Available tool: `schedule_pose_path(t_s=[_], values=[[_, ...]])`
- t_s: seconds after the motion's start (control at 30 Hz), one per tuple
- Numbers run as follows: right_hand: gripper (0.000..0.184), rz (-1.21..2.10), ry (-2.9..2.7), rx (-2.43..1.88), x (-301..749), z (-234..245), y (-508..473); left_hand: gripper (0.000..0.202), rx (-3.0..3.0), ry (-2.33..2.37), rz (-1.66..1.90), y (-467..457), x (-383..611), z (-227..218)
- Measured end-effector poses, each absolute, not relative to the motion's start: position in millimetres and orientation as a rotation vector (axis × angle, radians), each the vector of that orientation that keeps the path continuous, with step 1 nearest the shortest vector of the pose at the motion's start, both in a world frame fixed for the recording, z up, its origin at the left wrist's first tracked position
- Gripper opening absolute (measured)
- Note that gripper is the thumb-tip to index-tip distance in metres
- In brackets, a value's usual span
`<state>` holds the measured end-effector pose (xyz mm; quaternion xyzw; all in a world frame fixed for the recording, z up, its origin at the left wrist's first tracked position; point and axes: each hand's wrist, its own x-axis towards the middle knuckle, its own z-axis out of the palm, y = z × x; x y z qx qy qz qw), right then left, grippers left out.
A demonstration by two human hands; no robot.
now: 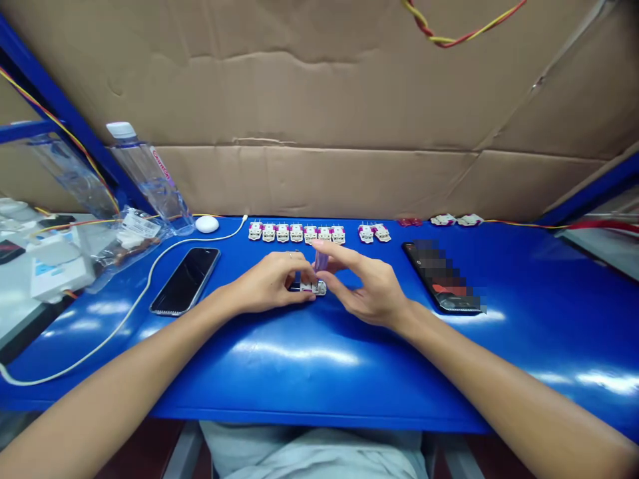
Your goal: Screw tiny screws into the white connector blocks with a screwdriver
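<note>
My left hand (279, 279) is closed, with thumb and fingers pinching a small white plastic part (321, 288) flat on the blue table. My right hand (367, 283) grips a small screwdriver (322, 261) with a clear purple handle, held upright. Its lower end meets the white part, though the fingers partly hide the contact. Behind my hands stands a row of similar white and magenta parts (283, 232) with thin metal prongs. Two more such parts (373, 233) sit a little to the right of that row.
On the blue table (299, 386), a phone (186, 281) and white cable (134, 303) lie left; another phone (439, 276) lies right. A bottle (150, 176) leans at back left near a plastic bag (132, 239). Red pieces (410, 222) and white parts (443, 219) line the cardboard wall (324, 100).
</note>
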<state>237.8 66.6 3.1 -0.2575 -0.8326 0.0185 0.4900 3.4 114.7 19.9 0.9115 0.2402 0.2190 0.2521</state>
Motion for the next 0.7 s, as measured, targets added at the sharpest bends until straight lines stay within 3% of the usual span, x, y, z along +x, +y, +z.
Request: schedule_pose_path(t_s=[0.27, 0.7], values=[[0.068, 0.113, -2.066, -0.698, 239.7, 0.3, 67.3, 0.017, 2.459, 0.684, 0.550, 114.0, 3.3, 21.9], [0.062, 0.097, -2.068, -0.649, 237.4, 3.0, 66.4, 0.015, 2.478, 0.684, 0.517, 113.4, 2.9, 22.8]])
